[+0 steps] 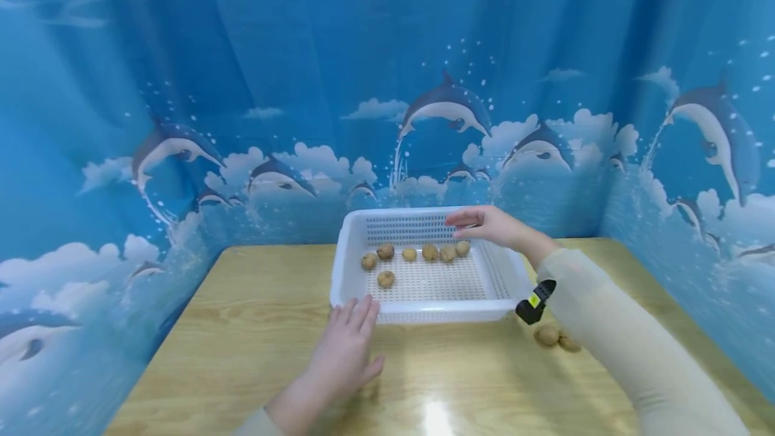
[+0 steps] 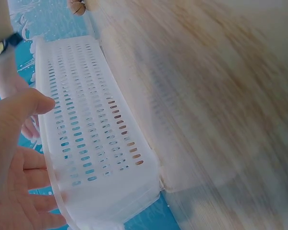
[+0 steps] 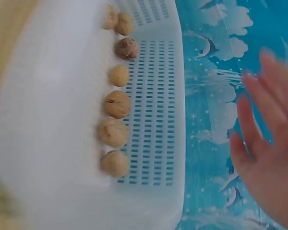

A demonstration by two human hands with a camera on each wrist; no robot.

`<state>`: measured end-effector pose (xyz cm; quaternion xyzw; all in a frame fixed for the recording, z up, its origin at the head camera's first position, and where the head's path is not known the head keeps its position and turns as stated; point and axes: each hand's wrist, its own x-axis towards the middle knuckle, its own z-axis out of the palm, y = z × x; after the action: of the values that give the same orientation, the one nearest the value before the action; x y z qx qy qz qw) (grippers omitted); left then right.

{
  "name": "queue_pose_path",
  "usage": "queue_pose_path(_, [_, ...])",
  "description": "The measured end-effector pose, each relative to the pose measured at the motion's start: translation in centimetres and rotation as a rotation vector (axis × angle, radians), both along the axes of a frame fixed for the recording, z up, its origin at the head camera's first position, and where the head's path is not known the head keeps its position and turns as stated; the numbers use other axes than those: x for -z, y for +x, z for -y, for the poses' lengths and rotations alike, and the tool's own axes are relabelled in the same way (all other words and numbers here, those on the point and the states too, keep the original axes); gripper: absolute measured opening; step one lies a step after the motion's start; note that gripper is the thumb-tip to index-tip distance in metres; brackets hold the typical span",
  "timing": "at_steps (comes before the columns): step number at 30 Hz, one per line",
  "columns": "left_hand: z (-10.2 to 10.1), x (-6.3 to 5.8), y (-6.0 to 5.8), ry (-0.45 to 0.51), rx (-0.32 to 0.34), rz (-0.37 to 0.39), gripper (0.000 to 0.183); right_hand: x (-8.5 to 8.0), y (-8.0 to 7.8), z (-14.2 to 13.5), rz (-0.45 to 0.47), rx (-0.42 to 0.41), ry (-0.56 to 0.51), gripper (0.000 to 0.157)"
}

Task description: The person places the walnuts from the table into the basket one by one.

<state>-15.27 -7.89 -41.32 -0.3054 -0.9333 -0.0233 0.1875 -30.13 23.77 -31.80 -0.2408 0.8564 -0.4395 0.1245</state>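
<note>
A white perforated plastic basket [image 1: 424,310] stands on the wooden table, with several walnuts [image 1: 385,279] inside. Most of the nuts form a row along its back side, seen closely as walnuts [image 3: 117,104] in the right wrist view. My left hand [image 1: 346,348] is at the basket's front left rim, fingers straight and thumb spread apart. In the left wrist view, the fingers of that hand [image 2: 19,177] reach past the rim. My right hand [image 1: 493,226] hovers above the basket's back right part, its fingers extended and holding nothing.
Two walnuts [image 1: 547,336] lie on the wooden table [image 1: 260,328] to the right of the basket, beside my right forearm. A blue curtain [image 1: 315,86] printed with dolphins hangs behind and at both sides. A black strap device [image 1: 535,301] sits on my right wrist.
</note>
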Motion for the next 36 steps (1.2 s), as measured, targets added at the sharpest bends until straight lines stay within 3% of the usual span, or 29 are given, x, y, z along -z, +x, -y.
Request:
queue_pose_path(3, [0.1,0.0,-0.1,-0.002,0.001,-0.005,0.083,0.7,1.8,-1.5,-0.043,0.157,-0.015,0.048])
queue_pose_path(7, [0.2,0.0,-0.1,-0.003,0.007,-0.011,0.083,1.9,4.3,-3.6,-0.085,0.3,-0.014,0.046])
queue_pose_path(15, [0.5,0.0,-0.2,-0.003,0.003,-0.01,0.083,5.1,9.4,-6.4,-0.167,0.416,-0.05,0.047])
queue_pose_path(20, [0.3,0.1,-0.2,0.008,0.016,-0.017,0.083,7.0,12.5,-8.4,-0.258,0.503,0.021,0.044])
queue_pose_path(25, [0.3,0.2,-0.1,0.022,0.012,-0.035,0.083,9.2,14.3,-10.7,-0.181,0.513,0.112,0.052])
queue_pose_path(30, [0.3,0.1,-0.1,0.025,0.012,-0.03,0.083,11.4,15.0,-12.8,-0.069,0.49,0.234,0.066])
queue_pose_path(36, [0.2,0.0,-0.2,0.025,0.017,-0.003,0.083,12.4,15.3,-14.1,-0.097,0.473,0.263,0.062])
